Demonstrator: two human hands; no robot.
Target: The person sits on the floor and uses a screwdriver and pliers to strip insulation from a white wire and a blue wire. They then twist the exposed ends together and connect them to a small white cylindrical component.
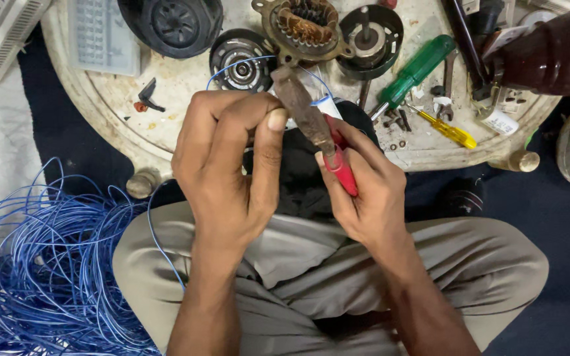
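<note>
Pliers [318, 132] with red grips and rusty brown jaws are sitting in the right hand [364, 191], whose fingers are curling closed around the grips, the nose angling up and away toward the left hand. The left hand [229, 165] is lying just beside it, closing thumb and fingers in a pinch on a thin blue wire [245, 62] at the nose of the pliers; the exact point of contact is hidden behind the fingers. Both hands are hovering over the person's lap, above grey trousers [470, 257] and a black cloth [301, 178].

Beyond the hands, a round, stained white table [133, 112] is carrying motor parts: a copper-wound stator [305, 23], a black round housing [173, 23] and a bearing plate [240, 62]. Beyond the right hand and to its outer side, a green screwdriver [417, 66] and a small yellow one [446, 128] are lying. Beside the left forearm, a loose heap of blue wire [41, 264] is spreading over a dark floor mat [562, 217].
</note>
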